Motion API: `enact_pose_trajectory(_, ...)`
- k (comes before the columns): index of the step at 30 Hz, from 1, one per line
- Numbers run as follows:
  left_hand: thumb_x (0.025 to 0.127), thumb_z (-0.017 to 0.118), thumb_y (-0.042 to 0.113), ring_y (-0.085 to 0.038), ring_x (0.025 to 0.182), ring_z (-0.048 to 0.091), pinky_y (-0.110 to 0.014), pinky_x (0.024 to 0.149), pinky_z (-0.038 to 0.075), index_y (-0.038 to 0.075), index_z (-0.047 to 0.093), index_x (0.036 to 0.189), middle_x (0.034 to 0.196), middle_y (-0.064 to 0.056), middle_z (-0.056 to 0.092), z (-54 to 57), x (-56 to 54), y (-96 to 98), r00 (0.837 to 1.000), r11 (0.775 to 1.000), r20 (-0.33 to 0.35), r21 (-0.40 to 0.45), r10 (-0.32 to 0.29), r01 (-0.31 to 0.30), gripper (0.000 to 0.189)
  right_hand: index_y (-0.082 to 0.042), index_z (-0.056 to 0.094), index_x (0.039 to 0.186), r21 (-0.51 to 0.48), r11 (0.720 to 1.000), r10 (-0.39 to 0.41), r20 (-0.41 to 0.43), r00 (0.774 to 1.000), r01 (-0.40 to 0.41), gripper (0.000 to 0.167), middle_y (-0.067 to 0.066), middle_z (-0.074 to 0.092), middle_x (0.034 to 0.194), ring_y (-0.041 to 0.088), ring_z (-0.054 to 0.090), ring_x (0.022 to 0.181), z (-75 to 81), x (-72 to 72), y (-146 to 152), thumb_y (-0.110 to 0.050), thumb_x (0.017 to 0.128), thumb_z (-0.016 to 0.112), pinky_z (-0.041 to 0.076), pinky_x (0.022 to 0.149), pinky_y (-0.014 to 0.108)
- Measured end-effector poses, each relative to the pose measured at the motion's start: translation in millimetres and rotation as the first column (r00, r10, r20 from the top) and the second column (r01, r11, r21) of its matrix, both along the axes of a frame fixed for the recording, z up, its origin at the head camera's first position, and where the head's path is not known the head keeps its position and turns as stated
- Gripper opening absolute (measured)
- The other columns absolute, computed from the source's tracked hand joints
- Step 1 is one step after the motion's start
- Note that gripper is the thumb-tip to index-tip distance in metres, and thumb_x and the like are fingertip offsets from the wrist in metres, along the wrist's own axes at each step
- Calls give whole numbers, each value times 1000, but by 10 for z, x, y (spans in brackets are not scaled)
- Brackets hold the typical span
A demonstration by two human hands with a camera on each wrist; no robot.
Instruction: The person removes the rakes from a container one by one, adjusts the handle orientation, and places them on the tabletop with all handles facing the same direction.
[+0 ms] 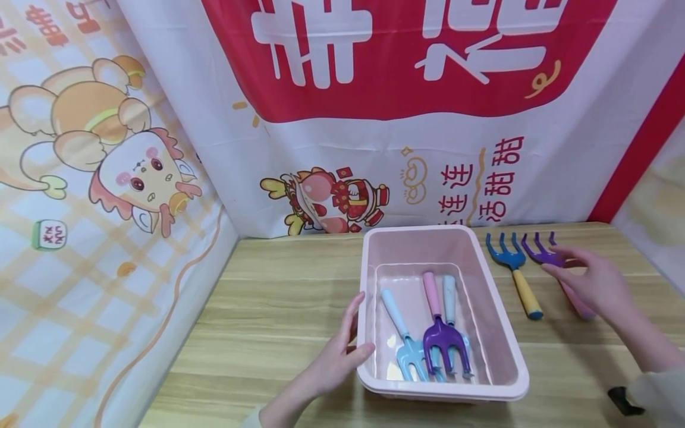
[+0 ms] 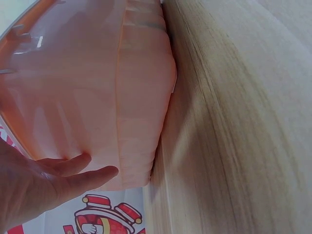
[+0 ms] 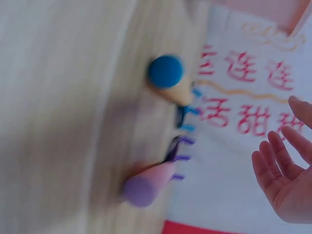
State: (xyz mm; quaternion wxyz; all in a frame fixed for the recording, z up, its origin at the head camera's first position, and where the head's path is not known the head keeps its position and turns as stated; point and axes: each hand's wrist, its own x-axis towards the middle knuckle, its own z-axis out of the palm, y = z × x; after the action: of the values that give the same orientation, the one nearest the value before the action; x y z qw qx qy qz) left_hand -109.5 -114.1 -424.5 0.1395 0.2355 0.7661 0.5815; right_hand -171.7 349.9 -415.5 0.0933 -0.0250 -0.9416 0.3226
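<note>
A pale pink plastic bin (image 1: pixel 495 309) stands on the table. Inside it lie a purple hand fork with pink handle (image 1: pixel 445 339), a light blue hand fork (image 1: pixel 398 315) and another pale blue tool (image 1: pixel 449 297) partly under the purple one. My left hand (image 1: pixel 339 353) rests against the bin's left side, fingers (image 2: pixel 92 179) fairly straight along the outer wall. To the bin's right lie a blue hand fork with yellow handle (image 1: pixel 516 270) and a purple rake-like fork with pink handle (image 3: pixel 151 183). Over the latter hovers my right hand (image 1: pixel 596 282), fingers loosely bent and holding nothing.
The wood-grain table (image 1: pixel 278 297) meets a white printed cloth (image 1: pixel 332 142) at the back. Another patterned cloth (image 1: pixel 80 267) hangs on the left. A small black object (image 1: pixel 625 400) shows beside the right sleeve.
</note>
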Motion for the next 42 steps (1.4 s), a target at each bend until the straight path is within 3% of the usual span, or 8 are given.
enact_pose_trajectory(5,96,55,24,-38,134,38,-33,98,44,30,4,156,152,-27,27,-2,-8,0,1000,1000,7,4,-1,1,80,4,55,131,16,998,69,-106,992,-68,58,33,59,115,44,57,95,196,95,-225,-33,90,70,52,69,40)
enact_pose_trajectory(9,96,55,24,-38,133,38,-33,98,45,31,4,156,151,-28,27,-11,-13,-3,1000,1000,8,4,-3,3,79,2,61,125,24,987,161,-162,974,-159,48,27,62,114,35,61,91,327,155,-389,-26,87,74,48,62,14)
enact_pose_trajectory(13,96,55,25,-38,134,38,-33,98,45,32,4,156,152,-27,27,-18,-14,-5,1000,1000,5,-4,-2,2,79,-1,64,121,19,968,249,-162,955,-250,43,22,62,115,26,60,95,450,195,-546,-23,86,75,48,67,11)
enact_pose_trajectory(18,96,55,24,-37,134,38,-34,99,44,32,4,156,152,-27,27,-18,-14,-2,1000,1000,4,-6,0,0,79,-9,67,119,86,940,339,-164,926,-329,40,10,64,112,23,59,97,610,216,-742,-27,85,76,52,73,24)
enact_pose_trajectory(23,95,55,25,-37,134,38,-35,99,44,32,4,155,152,-27,27,-11,-15,4,1000,1000,8,-5,3,-3,79,-12,69,116,129,864,503,-160,850,-487,35,0,67,107,21,62,97,717,157,-943,-21,83,78,55,77,37)
enact_pose_trajectory(28,95,55,24,-37,134,38,-35,99,44,31,4,156,152,-27,27,-6,-15,6,1000,1000,12,0,1,-1,79,-15,68,114,93,778,627,-48,778,-621,32,-9,66,103,17,62,94,761,72,-1150,-23,84,76,53,76,35)
enact_pose_trajectory(34,95,56,24,-37,134,39,-34,98,45,30,4,156,152,-27,28,-12,-10,3,1000,1000,14,-2,2,-2,80,-19,68,118,85,678,726,75,683,-730,36,-8,65,110,13,61,98,700,-55,-1355,-25,83,77,52,85,42)
enact_pose_trajectory(42,95,56,24,-38,133,39,-33,98,45,31,5,156,152,-27,28,-2,-7,2,1000,1000,17,12,5,-5,80,-23,70,111,163,552,782,239,575,-818,30,-10,64,109,12,60,97,651,-210,-1652,-25,82,78,52,84,38)
